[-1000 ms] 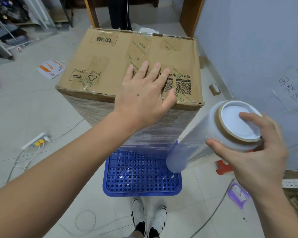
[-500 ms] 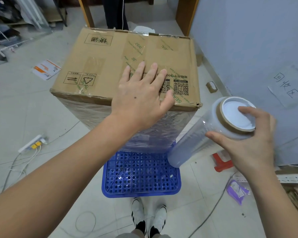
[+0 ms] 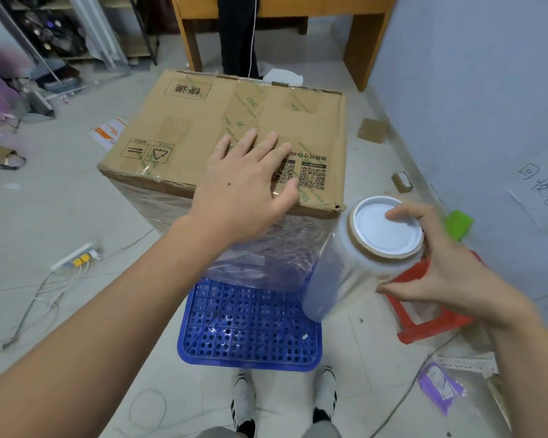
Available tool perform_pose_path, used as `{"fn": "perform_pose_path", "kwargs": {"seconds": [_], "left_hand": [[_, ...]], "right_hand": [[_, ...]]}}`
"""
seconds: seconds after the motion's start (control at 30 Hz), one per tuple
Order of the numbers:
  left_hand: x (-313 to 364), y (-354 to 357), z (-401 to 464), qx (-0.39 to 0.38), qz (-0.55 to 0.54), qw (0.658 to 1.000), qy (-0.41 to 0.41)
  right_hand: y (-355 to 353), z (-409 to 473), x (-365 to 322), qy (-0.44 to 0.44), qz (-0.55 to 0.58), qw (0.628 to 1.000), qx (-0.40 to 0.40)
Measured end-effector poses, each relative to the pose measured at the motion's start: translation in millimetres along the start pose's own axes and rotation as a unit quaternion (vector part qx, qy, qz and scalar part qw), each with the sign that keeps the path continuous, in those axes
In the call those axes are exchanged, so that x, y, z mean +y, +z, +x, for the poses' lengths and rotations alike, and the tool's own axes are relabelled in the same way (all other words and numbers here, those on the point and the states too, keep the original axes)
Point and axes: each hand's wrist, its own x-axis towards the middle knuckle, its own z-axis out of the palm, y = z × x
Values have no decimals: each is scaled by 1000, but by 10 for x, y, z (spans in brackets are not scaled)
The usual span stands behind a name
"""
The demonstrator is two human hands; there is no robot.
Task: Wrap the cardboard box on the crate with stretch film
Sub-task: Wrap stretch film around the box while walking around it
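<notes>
— Where is the cardboard box (image 3: 222, 128) placed?

— It is seen standing on the blue crate (image 3: 250, 330), which rests on the tiled floor (image 3: 45, 216). The near side of the box is covered with clear film (image 3: 266, 251), gathered into wrinkles toward the lower edge.

— How is the left hand (image 3: 244, 191) held?

— It is laid flat on the top panel near the front edge, with the fingers straight and spread beside the printed codes. Nothing is gripped by it.

— And the right hand (image 3: 437, 263)?

— The stretch film roll (image 3: 351, 263) is held by it at the upper end: a finger is hooked over the white end cap and the thumb is pressed against the side of the roll. The roll is tilted, its lower end pointed down toward the crate, just beside the near right corner of the box.

— What else is visible?

— A red stool (image 3: 424, 317) is seen behind the roll, a power strip (image 3: 76, 256) with yellow plugs lies on the floor at the left, and a wooden worktop (image 3: 367, 36) stands beyond the box. White shoes (image 3: 244, 396) are seen below the crate.
</notes>
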Motion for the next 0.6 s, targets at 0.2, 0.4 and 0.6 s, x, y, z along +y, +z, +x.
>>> {"fn": "perform_pose_path", "kwargs": {"seconds": [0.2, 0.4, 0.6], "left_hand": [[510, -131, 260, 8, -20, 990, -143], [783, 36, 404, -43, 1, 977, -208], [845, 75, 247, -35, 7, 979, -201]], "right_hand": [[-12, 97, 244, -66, 92, 993, -21], [30, 196, 489, -129, 106, 986, 19], [104, 312, 637, -113, 204, 972, -13]]}}
